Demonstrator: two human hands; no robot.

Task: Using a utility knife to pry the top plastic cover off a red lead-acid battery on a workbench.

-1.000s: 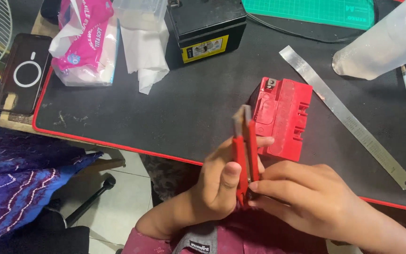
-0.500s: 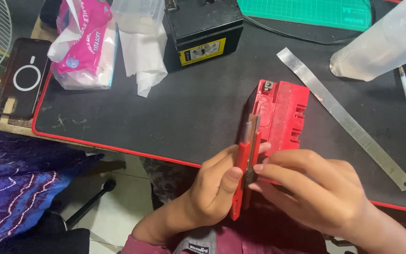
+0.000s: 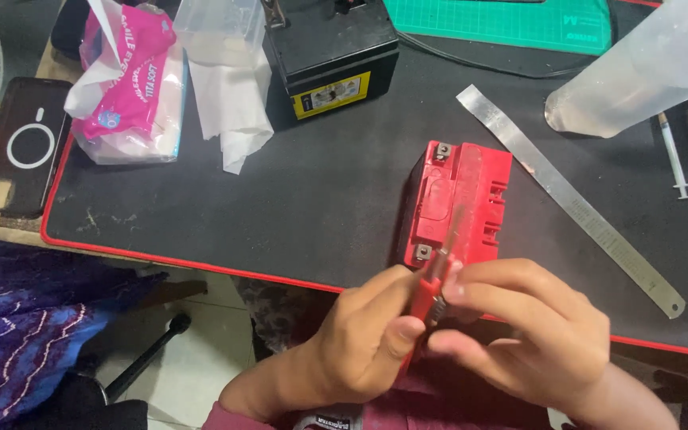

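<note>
Seen from the head camera: left hand (image 3: 360, 350) closed around red utility knife (image 3: 426, 299), right hand (image 3: 531, 334) pinching its upper part with curled fingers, probably at the blade slider. Knife long axis pointing away from body, toward red battery (image 3: 459, 203) just ahead on black mat (image 3: 280, 207). Both hands equally near. Clear plastic container (image 3: 220, 28) behind, contents not visible.

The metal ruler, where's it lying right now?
In the head view, the metal ruler lies diagonally on the black mat, right of the red battery.
</note>
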